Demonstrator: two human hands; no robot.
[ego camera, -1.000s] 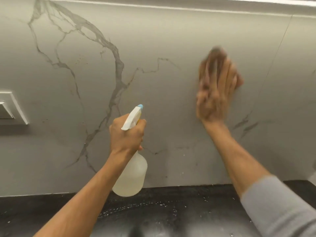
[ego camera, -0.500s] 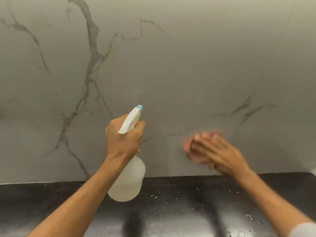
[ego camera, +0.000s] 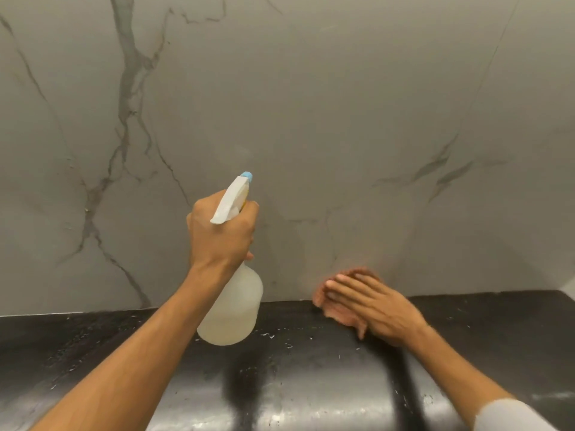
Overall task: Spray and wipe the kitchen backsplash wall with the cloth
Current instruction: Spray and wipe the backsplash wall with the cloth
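Observation:
A grey marble-look backsplash wall (ego camera: 326, 104) with dark veins fills the upper view. My left hand (ego camera: 219, 236) grips the neck of a translucent spray bottle (ego camera: 235, 309) with a white trigger head and blue nozzle, pointed at the wall. My right hand (ego camera: 371, 303) lies flat, fingers pointing left, pressing a pinkish-brown cloth (ego camera: 334, 315) where the wall meets the countertop. The cloth is mostly hidden under the fingers and blurred.
A glossy black countertop (ego camera: 311, 384) runs along the bottom, speckled with water droplets and pale flecks. A thin vertical seam (ego camera: 494, 57) crosses the wall at the right. A grey sleeve (ego camera: 510, 415) shows at the lower right corner.
My right hand swept the cloth from high on the wall down to its base at the countertop. The left hand kept the bottle in about the same place; the view tilted downward.

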